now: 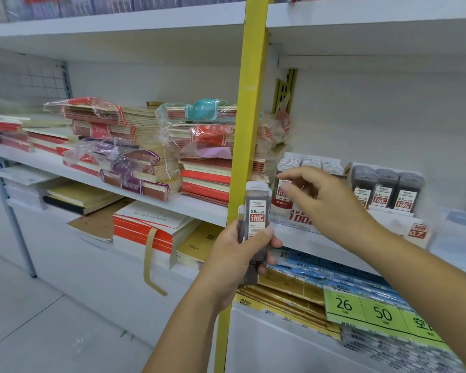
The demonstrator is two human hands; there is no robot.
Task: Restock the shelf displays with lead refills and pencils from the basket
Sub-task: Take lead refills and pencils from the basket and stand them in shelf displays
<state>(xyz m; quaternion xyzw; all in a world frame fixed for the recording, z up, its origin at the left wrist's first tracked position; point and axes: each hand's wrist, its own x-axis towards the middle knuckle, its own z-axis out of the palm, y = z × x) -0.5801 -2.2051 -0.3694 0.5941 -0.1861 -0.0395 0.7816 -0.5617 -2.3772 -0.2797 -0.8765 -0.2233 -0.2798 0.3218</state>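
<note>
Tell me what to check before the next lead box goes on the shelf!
1. Left hand grips the lead refill cases firmly: ok.
2. Front case's label is readable, 0.5 HB: ok.
3. Right hand is at the white-capped display, not the grey-capped display marked 0.7: ok.
4. White-capped display is for 0.5 leads: cannot tell, its size label is blurred.
5. Free slot there: cannot tell, the hand hides it.
6. Right hand is empty for the next case: cannot tell.
</note>
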